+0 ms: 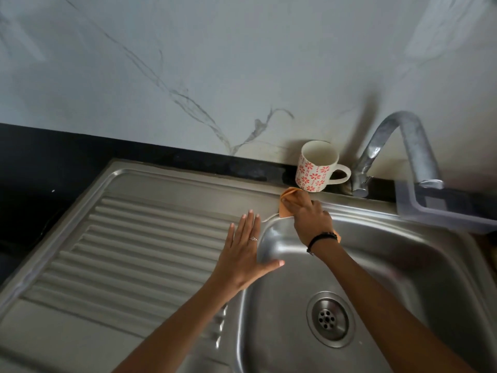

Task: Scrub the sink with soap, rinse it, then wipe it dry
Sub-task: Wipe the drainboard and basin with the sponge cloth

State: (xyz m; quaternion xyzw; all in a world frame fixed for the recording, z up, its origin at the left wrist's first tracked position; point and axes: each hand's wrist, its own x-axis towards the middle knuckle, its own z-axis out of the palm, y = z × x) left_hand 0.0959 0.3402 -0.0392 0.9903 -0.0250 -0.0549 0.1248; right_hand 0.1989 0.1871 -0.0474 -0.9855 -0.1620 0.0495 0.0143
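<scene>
The right hand (312, 219) pressed the cloth (289, 196) on the far sink (403, 238) rim; it might bump the mug (316, 165) just beside it. The left hand (244, 251) lay flat, fingers straight.

A pale marble-look wall (215, 63) fills the view from 9 through 12 to 3 o'clock, crossed by thin grey veins that run down toward the centre. A soft patch of reflected light sits on it at 2 o'clock. Below the wall, a black bench (40, 168) runs from 9 o'clock toward 3, dark and matte.
</scene>
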